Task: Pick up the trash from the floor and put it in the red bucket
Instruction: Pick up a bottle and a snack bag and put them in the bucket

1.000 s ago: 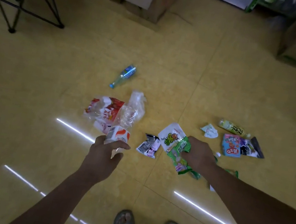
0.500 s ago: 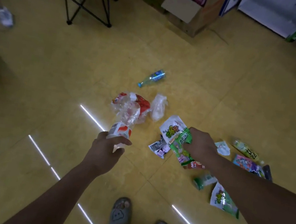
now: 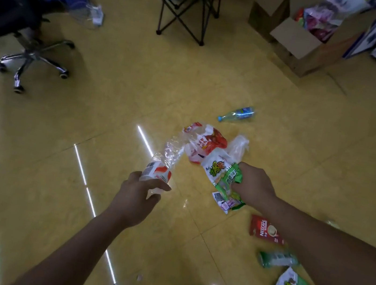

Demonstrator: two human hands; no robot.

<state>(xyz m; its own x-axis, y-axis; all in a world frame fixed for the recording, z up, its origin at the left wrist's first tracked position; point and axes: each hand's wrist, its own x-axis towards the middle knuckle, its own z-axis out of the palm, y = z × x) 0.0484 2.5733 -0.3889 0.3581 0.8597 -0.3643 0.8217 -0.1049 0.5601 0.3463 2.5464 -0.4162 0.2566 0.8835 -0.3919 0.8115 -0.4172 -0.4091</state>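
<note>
Both hands lifted; left fingers (image 3: 160, 188) clasp crushed bottle (image 3: 165, 161) (label end).

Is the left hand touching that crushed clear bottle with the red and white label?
Touching. The head view shows the left hand wrapped around the bottle's labelled end, lifting it off the floor.

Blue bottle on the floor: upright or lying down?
Lying down. The blue bottle rests on its side on the floor, cap pointing left.
</note>
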